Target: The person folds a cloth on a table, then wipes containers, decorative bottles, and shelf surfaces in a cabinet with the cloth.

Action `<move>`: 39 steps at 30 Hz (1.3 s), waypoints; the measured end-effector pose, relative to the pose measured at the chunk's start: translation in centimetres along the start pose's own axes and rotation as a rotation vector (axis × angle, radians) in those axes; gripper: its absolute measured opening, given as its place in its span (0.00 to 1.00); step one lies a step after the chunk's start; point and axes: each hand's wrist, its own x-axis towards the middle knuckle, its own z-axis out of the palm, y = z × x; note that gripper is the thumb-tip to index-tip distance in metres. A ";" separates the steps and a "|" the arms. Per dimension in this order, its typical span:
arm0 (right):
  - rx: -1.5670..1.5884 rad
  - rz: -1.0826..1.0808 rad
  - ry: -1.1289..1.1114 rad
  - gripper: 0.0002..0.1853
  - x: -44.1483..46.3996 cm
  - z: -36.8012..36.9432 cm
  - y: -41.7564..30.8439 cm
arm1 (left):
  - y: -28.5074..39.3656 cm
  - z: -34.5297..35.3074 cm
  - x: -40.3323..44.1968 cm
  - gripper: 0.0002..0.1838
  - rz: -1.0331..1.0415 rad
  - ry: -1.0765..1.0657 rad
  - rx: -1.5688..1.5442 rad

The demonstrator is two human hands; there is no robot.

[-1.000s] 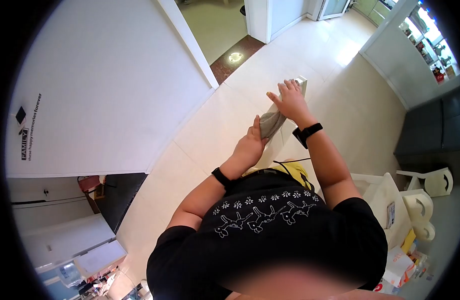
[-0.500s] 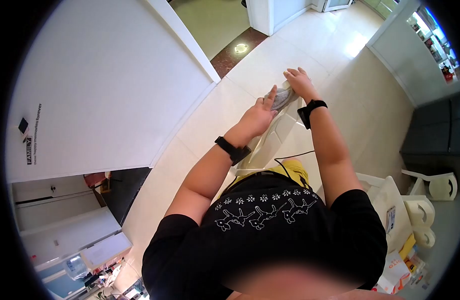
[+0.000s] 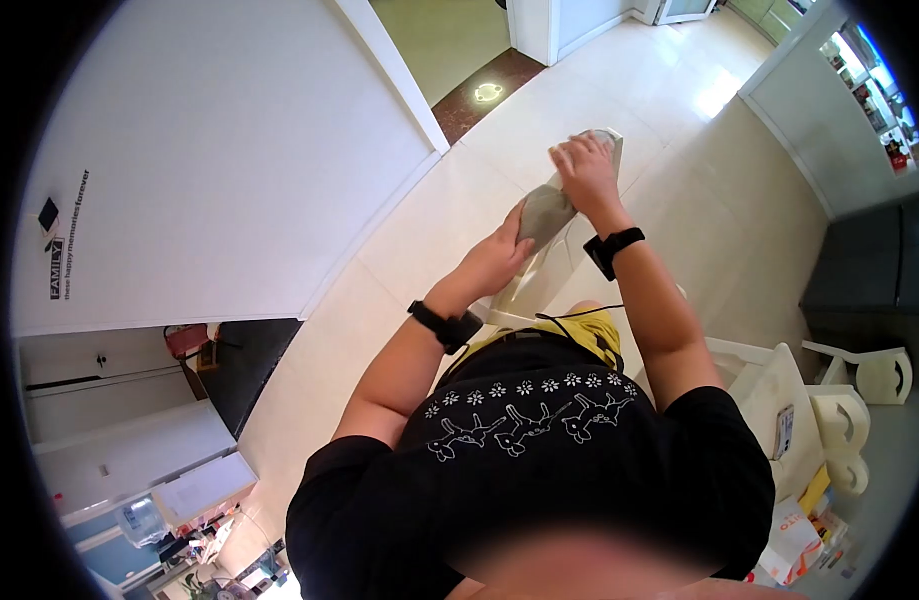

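A grey cloth (image 3: 546,214) lies along the top of a cream chair back (image 3: 535,285) in front of my body. My left hand (image 3: 499,256) grips the cloth at its near end, thumb on one side and fingers on the other. Farther along the same top edge, my right hand (image 3: 586,178) is wrapped over the cloth and the rail, close to the far corner. Part of the cloth shows beyond the right fingers. Both wrists wear black bands.
A cream table (image 3: 769,400) with a phone (image 3: 783,432) on it stands at the right, with more cream chairs (image 3: 881,376) beyond. Packages (image 3: 791,540) lie at the lower right. A white wall (image 3: 229,170) fills the left, near a doorway.
The cloth, bunched half a second ago, now lies stretched along the rail. My left hand has moved down and nearer, its raised finger now lowered, while my right hand has shifted slightly left.
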 end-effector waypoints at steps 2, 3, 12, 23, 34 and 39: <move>-0.017 -0.091 0.031 0.22 -1.0 -0.7 -2.8 | -0.7 -0.3 -2.1 0.36 -0.011 -0.047 -0.066; -0.063 -0.163 -0.053 0.21 -1.5 -1.3 -4.1 | -1.1 -0.5 -3.1 0.35 -0.022 -0.095 -0.130; -0.325 -0.414 -0.471 0.27 -4.3 0.9 -10.6 | -0.8 -2.0 -7.5 0.32 -0.216 -0.308 -0.094; 0.094 -0.540 -0.263 0.17 -1.0 -1.2 -4.5 | 0.6 2.4 -2.1 0.37 0.045 0.234 0.131; 0.205 0.107 0.008 0.36 1.1 1.9 3.7 | 1.5 0.9 4.1 0.36 0.008 0.104 0.124; 0.562 0.304 0.214 0.44 -3.2 4.3 1.1 | -1.1 1.5 2.9 0.36 0.145 0.126 -0.058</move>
